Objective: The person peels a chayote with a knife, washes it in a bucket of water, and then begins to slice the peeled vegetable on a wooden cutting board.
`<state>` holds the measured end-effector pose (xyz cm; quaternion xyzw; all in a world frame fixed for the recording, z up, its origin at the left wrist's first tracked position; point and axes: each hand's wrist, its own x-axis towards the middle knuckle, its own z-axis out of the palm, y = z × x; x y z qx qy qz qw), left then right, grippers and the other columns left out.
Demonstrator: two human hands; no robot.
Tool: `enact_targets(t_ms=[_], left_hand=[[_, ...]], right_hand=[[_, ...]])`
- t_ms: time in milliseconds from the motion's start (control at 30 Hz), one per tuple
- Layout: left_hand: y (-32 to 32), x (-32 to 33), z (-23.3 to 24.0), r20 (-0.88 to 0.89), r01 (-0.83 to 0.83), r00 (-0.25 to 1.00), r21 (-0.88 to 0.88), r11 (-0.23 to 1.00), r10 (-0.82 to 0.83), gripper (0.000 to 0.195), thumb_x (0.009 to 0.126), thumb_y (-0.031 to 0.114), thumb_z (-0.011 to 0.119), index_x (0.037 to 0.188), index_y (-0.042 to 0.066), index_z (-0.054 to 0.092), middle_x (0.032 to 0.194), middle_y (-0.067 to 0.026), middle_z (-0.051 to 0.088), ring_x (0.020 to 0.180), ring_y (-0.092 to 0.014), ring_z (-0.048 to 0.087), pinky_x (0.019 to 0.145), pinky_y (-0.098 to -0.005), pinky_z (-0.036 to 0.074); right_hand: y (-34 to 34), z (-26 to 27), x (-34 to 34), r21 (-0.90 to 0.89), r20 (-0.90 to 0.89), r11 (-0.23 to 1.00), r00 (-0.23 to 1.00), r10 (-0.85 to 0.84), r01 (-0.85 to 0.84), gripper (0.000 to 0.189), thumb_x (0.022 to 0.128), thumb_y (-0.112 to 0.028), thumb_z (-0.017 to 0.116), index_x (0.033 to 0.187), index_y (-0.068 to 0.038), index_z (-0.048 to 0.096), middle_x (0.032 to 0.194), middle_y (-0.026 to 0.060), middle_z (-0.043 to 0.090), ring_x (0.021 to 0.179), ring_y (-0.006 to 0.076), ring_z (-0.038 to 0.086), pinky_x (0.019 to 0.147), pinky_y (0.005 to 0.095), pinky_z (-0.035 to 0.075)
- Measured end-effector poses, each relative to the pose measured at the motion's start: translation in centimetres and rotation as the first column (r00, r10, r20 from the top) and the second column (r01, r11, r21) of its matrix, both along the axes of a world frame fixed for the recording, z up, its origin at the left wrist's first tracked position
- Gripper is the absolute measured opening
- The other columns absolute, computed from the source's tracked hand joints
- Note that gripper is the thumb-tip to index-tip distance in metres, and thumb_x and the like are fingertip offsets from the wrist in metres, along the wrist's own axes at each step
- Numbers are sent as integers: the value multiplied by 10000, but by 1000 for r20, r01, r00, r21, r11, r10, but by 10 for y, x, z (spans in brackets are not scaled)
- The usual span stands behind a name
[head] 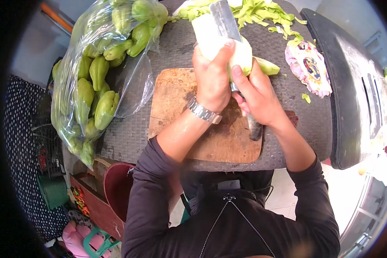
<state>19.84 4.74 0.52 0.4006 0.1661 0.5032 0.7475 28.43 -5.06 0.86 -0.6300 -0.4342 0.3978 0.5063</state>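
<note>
My left hand (214, 74), with a metal watch at the wrist, holds a large peeled, pale green fruit or gourd (204, 37) above a wooden cutting board (177, 103). My right hand (258, 92) is closed around a knife with a worn dark handle (255, 130), its thumb against the lower end of the fruit. A broad grey blade (225, 21) shows across the fruit's upper part. Between blade and handle the knife is hidden by the fruit and fingers. Beyond my right hand a pale green piece (267, 66) shows partly.
At left, a clear plastic bag (145, 80) holds several green chayotes (106, 109). Green peelings (261, 13) lie at the table's far side. A frilled printed cloth (311, 69) is at right, beside a black padded seat (351, 93). A red-brown bin (116, 183) stands below left.
</note>
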Motion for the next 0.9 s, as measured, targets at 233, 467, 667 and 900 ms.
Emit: enact_targets(t_ms=[233,467,667,900], left_hand=[[19,-10,3,-208,244,955,146,959,-212,277,984,62,656,1241,-32,611,1105,-125,721,947,-189,726,838,-330,603],[13,-1,1,-36,171,985,98,980,-169,235,972,68,679,1174,-35,616,1038,-107,720,867,-166,712,787,-331,597],[18,-2,7,80,62,995,-8,998,-61,230,959,9,643,1181,-32,601,1038,-135,715,909,-224,732,804,-363,622],[55,-13,19,422,351,869,-163,922,-256,703,1048,610,416,1509,81,461,1439,-226,586,1323,-453,567,1133,-738,368]], right_hand=[[-2,-12,7,172,147,985,989,-20,-5,581,1073,-465,573,1290,68,499,898,203,708,764,253,709,713,401,556],[1,4,10,96,-398,994,914,80,-45,499,1085,-572,494,1162,-81,530,694,57,578,413,75,438,392,236,409],[5,6,16,97,-546,984,835,-70,146,511,1062,-631,489,1063,-122,534,672,31,562,410,69,440,385,234,402],[-3,9,25,235,127,920,929,-349,313,606,998,-623,617,1087,-23,615,716,63,643,618,172,633,593,316,508]])
